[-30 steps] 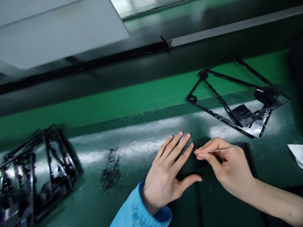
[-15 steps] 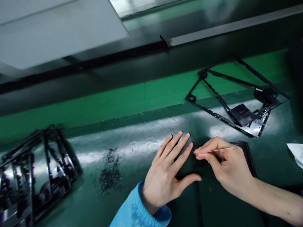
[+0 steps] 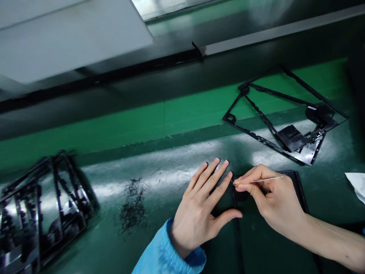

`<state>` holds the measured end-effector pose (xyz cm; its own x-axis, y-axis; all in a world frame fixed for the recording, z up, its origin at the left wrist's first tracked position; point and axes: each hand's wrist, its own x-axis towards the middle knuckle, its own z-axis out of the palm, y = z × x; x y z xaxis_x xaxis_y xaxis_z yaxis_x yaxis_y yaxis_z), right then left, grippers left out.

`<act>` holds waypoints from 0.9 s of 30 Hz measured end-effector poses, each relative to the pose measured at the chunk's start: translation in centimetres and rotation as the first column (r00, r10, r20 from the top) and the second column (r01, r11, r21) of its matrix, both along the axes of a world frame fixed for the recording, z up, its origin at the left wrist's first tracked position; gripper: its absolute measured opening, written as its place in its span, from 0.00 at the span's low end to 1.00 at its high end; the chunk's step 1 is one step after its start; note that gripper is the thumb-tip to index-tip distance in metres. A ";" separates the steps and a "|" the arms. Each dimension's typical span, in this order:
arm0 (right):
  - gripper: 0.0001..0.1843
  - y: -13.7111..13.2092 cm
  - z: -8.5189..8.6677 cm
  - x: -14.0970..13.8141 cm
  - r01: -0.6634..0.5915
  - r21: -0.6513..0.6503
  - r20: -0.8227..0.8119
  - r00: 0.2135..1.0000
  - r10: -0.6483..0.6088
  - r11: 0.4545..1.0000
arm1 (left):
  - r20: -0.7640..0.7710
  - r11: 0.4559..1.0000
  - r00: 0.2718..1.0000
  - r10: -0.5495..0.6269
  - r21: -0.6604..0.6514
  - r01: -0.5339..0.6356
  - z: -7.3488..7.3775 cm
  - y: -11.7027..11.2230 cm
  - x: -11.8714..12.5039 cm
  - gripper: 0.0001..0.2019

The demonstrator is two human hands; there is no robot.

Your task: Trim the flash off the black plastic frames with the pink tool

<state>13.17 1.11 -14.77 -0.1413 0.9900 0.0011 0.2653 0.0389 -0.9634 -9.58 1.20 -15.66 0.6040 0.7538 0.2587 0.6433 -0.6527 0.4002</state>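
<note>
Right hand [image 3: 275, 199] is pinching a thin tool [image 3: 268, 179], left hand [image 3: 201, 209] lying spread — I'm judging this near frame [image 3: 300, 188] unfinished, scraps [image 3: 134, 207] lying left.

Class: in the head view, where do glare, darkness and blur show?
Head view: glare whitens the green table left of centre and beneath the black frames at right; head view: the upper right edge is near-black; head view: the frame stack at lower left looks smeared, the tip of the thin rod unclear.
</note>
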 end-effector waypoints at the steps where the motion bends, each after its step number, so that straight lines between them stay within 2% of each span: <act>1: 0.13 0.0 0.0 0.0 0.000 0.005 -0.002 1.000 0.000 1.000 | -0.002 1.000 1.000 0.000 0.001 0.000 0.0 0.0 0.0 0.36; 27: 0.11 0.1 -0.1 0.0 0.018 -0.022 -0.035 0.999 -0.018 1.000 | -0.007 1.000 1.000 0.003 -0.004 -0.003 0.0 0.1 0.0 0.36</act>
<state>13.17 1.18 -14.91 -0.1238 0.9922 -0.0156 0.2318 0.0136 -0.9727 -9.57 1.25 -15.65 0.6036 0.7566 0.2516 0.6482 -0.6494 0.3978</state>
